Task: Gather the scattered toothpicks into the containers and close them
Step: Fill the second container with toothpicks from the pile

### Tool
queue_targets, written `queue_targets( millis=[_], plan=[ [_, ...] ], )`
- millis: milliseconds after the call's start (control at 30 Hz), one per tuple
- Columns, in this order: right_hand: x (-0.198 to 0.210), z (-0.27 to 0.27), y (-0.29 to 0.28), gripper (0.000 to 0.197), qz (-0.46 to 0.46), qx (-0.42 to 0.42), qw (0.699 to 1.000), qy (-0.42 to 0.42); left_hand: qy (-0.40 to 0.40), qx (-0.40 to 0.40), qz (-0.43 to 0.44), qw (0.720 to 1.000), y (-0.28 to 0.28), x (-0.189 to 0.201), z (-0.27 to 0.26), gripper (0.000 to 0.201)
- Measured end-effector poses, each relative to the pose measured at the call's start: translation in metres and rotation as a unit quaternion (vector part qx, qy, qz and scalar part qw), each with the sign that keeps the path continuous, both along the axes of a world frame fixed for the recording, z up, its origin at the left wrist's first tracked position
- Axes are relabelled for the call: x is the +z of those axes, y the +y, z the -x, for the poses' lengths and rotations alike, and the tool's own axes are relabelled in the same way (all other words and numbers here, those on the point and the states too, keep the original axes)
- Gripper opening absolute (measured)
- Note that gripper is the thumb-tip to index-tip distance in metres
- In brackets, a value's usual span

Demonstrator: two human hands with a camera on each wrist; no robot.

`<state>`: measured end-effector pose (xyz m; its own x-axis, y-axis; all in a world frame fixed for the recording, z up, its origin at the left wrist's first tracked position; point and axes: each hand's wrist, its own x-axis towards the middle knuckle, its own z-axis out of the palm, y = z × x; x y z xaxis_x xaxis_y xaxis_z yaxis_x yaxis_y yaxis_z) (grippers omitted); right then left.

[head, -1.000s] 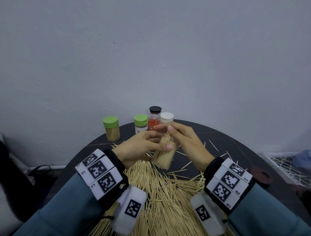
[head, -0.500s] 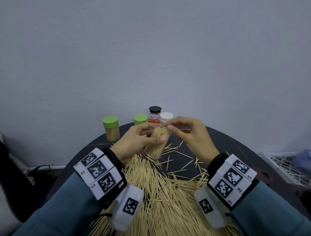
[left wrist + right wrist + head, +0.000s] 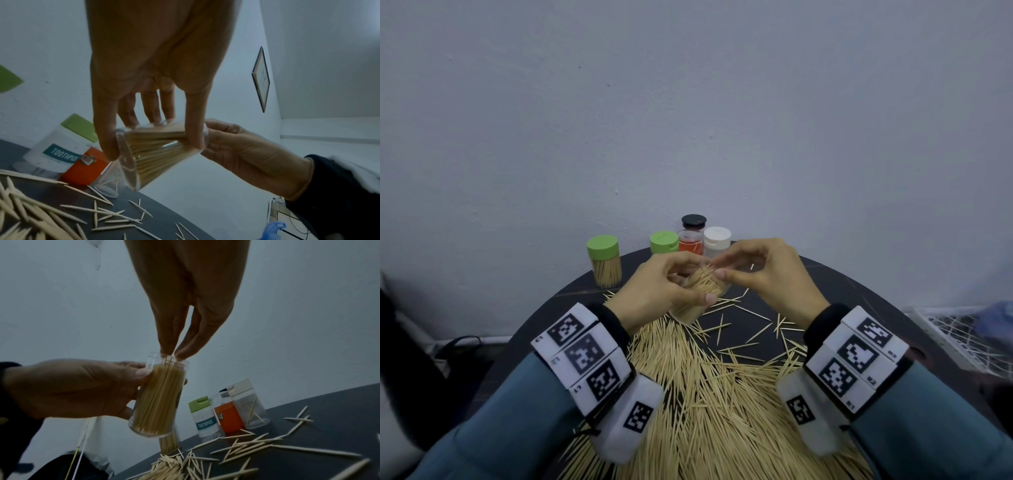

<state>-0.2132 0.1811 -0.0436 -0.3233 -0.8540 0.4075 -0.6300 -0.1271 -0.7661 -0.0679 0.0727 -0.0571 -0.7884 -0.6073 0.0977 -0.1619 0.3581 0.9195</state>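
Topping up an open jar over the toothpick heap

The table carries the big pile, kept under the hands so spills likely land back on it; closed jars stand at the far edge, out of the way. The left hand wraps the clear jar, tilted mouth-up toward the right hand, whose fingertips pinch narrowly at the rim, seemingly tucking toothpicks in. It has no lid yet.

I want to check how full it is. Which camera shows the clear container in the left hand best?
Right wrist: the clear container shows whole, packed. Left wrist shows it foreshortened; head shows it mostly behind the left hand.
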Motion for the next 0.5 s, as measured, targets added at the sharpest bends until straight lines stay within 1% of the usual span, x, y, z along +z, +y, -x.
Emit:
queue_targets(
  millis=[100, 233, 367, 433, 500],
  plan=[
    [0.0008, -0.0001, -0.0001, 0.011, -0.005, -0.017, 0.999, 0.028, 0.003, 0.009, 0.016, 1.0, 0.0002, 0.0015, -0.0006, 0.05],
    [-0.0023, -0.0013, -0.0004, 0.003, -0.045, -0.022, 0.997, 0.058, 0.001, 0.004, 0.041, 0.999, 0.0009, 0.0003, 0.0009, 0.051],
    [-0.0026, 0.0009, -0.0023, 0.005, -0.056, -0.037, 0.993, 0.102, -0.011, -0.016, 0.077, 0.997, 0.0025, 0.0, 0.0019, 0.056],
    [-0.0021, 0.0002, -0.002, 0.007, -0.068, -0.03, 0.99, 0.124, -0.015, -0.016, 0.098, 0.995, 0.0034, 0.0004, 0.0018, 0.055],
    [-0.0007, -0.0025, -0.0007, 0.007, -0.075, -0.003, 0.989, 0.127, -0.01, 0.002, 0.109, 0.994, 0.0024, 0.0006, 0.0009, 0.053]
  ],
)
